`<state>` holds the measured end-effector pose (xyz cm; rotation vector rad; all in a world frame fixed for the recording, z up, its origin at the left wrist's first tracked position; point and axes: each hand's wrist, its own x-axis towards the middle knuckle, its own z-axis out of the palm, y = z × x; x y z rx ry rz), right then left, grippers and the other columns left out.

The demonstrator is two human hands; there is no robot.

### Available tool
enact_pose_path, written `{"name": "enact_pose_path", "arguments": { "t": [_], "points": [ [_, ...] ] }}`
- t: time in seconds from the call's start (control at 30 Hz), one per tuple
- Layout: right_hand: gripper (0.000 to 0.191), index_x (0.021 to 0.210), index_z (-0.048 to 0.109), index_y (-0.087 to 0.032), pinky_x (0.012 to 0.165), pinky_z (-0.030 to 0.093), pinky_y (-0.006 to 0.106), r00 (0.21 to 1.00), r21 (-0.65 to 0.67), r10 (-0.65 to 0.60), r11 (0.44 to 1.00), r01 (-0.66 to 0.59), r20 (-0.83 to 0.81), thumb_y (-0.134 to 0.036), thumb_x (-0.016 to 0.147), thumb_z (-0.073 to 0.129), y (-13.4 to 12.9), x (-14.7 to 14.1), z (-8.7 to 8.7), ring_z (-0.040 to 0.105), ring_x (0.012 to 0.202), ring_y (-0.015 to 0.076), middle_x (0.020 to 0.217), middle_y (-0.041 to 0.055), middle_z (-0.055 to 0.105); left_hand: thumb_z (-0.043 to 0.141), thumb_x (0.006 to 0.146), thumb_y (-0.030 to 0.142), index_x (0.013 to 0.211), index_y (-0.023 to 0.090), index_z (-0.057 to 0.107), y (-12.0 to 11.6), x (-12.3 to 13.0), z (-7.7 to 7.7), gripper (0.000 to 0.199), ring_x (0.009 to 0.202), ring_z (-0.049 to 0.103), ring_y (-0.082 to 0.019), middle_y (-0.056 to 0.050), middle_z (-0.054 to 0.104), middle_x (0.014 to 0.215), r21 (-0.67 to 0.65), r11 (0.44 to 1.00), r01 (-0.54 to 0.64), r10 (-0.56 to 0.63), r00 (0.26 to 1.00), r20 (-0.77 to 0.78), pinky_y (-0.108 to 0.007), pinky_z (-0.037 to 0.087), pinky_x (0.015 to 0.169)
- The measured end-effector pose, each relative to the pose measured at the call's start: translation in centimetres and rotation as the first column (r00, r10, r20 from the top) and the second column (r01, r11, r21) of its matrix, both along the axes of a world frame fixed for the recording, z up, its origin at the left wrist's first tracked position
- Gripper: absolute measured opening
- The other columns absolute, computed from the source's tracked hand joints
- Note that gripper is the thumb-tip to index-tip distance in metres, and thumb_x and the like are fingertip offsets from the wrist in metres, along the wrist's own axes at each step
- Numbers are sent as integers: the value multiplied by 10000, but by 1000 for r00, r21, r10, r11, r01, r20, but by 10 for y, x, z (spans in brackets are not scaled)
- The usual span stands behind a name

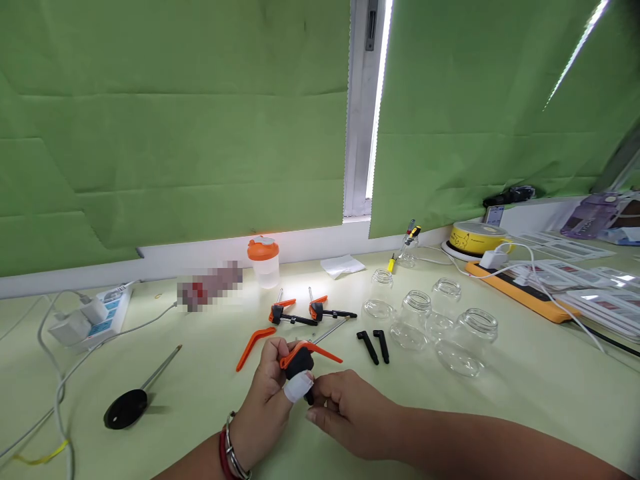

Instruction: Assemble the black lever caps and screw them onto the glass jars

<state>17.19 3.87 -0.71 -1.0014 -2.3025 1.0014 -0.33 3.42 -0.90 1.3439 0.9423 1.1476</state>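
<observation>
My left hand (270, 400), its thumb wrapped in white tape, is closed around a black-and-orange lever assembly (300, 360) with a long orange arm and a thin metal rod pointing to the back right. My right hand (345, 407) pinches the black lower end of that assembly. Its fingertips partly hide the piece. Beyond my hands lie two similar lever assemblies, one on the left (285, 312) and one on the right (325, 310). A loose orange lever (254, 347) rests left of them. Two black angled handles (376, 347) lie to the right.
Several clear glass jars (411, 321) stand at the right. Behind are an orange-lidded cup (265, 263), white paper (343, 266) and a small jar with screwdrivers (409, 250). At left are a black ladle (127, 408), cables and a power strip (107, 320); a yellow bowl (477, 238) sits far right.
</observation>
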Motion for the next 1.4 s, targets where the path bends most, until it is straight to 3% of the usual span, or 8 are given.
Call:
{"name": "enact_pose_path", "arguments": {
  "t": [0.27, 0.47, 0.63, 0.73, 0.8, 1.17, 1.3, 1.4],
  "points": [
    [136, 679, 482, -180, 441, 249, 192, 994, -40, -108, 993, 108, 7, -178, 815, 485, 8, 3, -7, 338, 491, 73, 568, -50, 444, 678, 749, 320, 790, 230, 359, 6, -2, 6, 334, 823, 550, -164, 17, 523, 850, -55, 993, -100, 98, 995, -33, -302, 433, 721],
    [110, 713, 566, -176, 492, 271, 208, 989, 164, -121, 981, 107, 79, -146, 787, 491, 14, 5, -4, 394, 518, 90, 583, -37, 507, 651, 768, 372, 748, 222, 354, 12, 2, 9, 334, 660, 590, -140, 18, 586, 776, -166, 974, -152, 153, 988, -6, -302, 470, 652],
    [131, 753, 584, -184, 555, 326, 212, 987, 268, -105, 961, 68, 126, -148, 803, 469, 17, 7, -6, 495, 593, 118, 660, -4, 587, 610, 792, 325, 1042, 217, 399, 10, 2, 11, 344, 664, 622, -160, -20, 616, 862, -315, 948, -40, 62, 996, 58, -287, 485, 556],
    [143, 767, 581, -180, 595, 355, 221, 982, 289, -103, 956, 53, 159, -161, 826, 452, 17, 8, -8, 542, 646, 138, 708, 18, 619, 601, 787, 321, 935, 193, 452, 9, 3, 12, 245, 603, 601, -138, -16, 593, 836, -350, 935, 61, -37, 996, 75, -261, 463, 494],
    [157, 783, 585, -180, 614, 370, 226, 980, 284, -95, 958, 41, 177, -172, 844, 440, 18, 9, -7, 561, 669, 147, 733, 27, 633, 628, 763, 308, 859, 196, 449, 9, 4, 12, 232, 574, 590, -129, 5, 569, 807, -346, 936, 68, -56, 997, 46, -255, 452, 476],
    [179, 897, 629, -191, 635, 385, 235, 963, 289, -101, 957, 25, 251, -220, 885, 453, 21, 9, 4, 607, 745, 157, 827, 31, 670, 659, 757, 270, 838, 196, 481, 10, 4, 11, 209, 756, 637, -181, -2, 576, 850, -281, 959, 30, -23, 999, 29, -360, 524, 716],
    [215, 909, 631, -204, 611, 373, 258, 875, 317, -248, 941, 117, 416, -397, 831, 579, 37, 23, 19, 622, 768, 197, 868, 31, 669, 656, 775, 302, 870, 198, 466, 13, 4, 8, 236, 756, 647, -191, -7, 574, 860, -286, 957, -46, 65, 996, 58, -379, 534, 732],
    [231, 809, 623, -179, 602, 377, 277, 673, 375, -445, 890, 260, 590, -398, 837, 553, 54, 40, 25, 626, 787, 229, 862, 59, 663, 646, 785, 332, 901, 200, 459, 16, 1, 3, 257, 786, 652, -204, -21, 574, 892, -286, 951, -114, 149, 984, 102, -396, 540, 747]
  ]
}}
